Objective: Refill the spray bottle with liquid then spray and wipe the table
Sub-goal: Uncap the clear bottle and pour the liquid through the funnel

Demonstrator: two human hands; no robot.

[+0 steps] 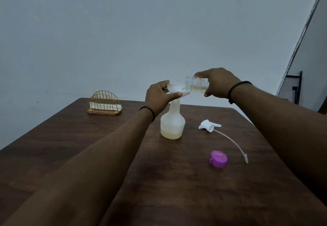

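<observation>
A translucent white spray bottle (172,123) stands upright mid-table, a shallow layer of pale yellow liquid at its bottom. A white funnel (177,88) sits in its neck. My left hand (158,96) holds the funnel's rim between thumb and fingers. My right hand (218,82) grips a clear bottle (195,84), tipped on its side with its mouth over the funnel; pale yellow liquid lies in it. The white spray head (208,125) with its long dip tube lies on the table to the right. A purple cap (218,159) lies nearer me.
A gold wire napkin holder (104,104) with white napkins stands at the back left of the brown wooden table (88,146). A plain wall rises behind. A dark metal frame (298,87) shows at the far right beyond the table.
</observation>
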